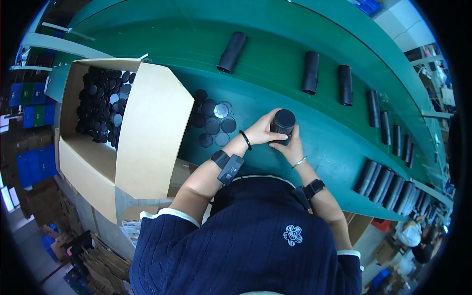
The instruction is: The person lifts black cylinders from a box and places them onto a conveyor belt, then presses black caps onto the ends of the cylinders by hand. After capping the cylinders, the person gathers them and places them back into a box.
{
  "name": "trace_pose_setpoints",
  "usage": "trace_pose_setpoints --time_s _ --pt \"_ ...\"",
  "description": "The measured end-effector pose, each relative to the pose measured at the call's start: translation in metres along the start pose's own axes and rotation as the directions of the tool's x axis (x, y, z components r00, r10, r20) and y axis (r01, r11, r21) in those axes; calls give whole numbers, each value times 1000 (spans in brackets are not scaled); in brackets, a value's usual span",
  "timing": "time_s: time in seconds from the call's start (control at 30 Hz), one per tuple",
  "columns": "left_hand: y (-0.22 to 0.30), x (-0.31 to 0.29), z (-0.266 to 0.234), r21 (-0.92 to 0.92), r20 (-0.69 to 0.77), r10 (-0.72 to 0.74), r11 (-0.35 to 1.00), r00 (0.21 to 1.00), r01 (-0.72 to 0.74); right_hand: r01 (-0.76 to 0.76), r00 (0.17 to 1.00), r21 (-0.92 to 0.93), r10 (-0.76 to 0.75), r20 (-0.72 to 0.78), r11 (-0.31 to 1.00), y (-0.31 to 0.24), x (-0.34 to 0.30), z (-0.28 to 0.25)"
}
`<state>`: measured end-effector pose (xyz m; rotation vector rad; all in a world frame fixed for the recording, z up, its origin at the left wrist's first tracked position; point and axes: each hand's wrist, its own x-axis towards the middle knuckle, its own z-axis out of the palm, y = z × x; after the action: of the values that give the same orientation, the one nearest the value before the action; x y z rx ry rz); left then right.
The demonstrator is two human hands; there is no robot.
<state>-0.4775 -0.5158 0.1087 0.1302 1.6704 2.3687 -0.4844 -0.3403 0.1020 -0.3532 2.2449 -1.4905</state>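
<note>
Both my hands are wrapped round one black cylindrical tube (pixel 284 121), held upright over the green table in front of me. My left hand (pixel 263 129) grips it from the left, with the thumb across its near side. My right hand (pixel 293 146) closes on its lower right side, thumb and fingers against the wall. A flat black cap (pixel 284 117) covers the tube's top end. Left of my hands lie several loose round caps (pixel 212 126), mostly black, some looking clear or shiny. The tube's bottom end is hidden by my hands.
An open cardboard box (pixel 156 130) full of black caps (pixel 101 101) stands at the left. Several black tubes (pixel 310 73) lie spaced along the green strip (pixel 275 59) beyond the table. More tubes (pixel 388 189) lie in a row at the right edge of the table (pixel 324 132).
</note>
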Motion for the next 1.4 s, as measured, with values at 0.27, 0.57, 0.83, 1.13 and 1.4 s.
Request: trace_pose_setpoints --time_s 0.27,0.57,0.83,1.13,1.4 --pt "1 -9 -3 27 55 -49 999 997 47 95 995 -160 -99 -19 983 1 2 6" --pt "-21 25 -15 112 -188 -37 992 981 59 32 999 -3 -32 -19 999 5 20 -2" --pt "24 156 -111 671 -523 113 666 845 326 -127 979 -195 92 -182 972 77 -33 -67" --pt "17 176 -120 812 -562 516 194 647 551 -463 866 -347 331 -375 816 98 -147 -96" --pt "41 152 -154 531 -845 55 202 531 823 -438 888 -434 303 -347 787 80 -141 -97"
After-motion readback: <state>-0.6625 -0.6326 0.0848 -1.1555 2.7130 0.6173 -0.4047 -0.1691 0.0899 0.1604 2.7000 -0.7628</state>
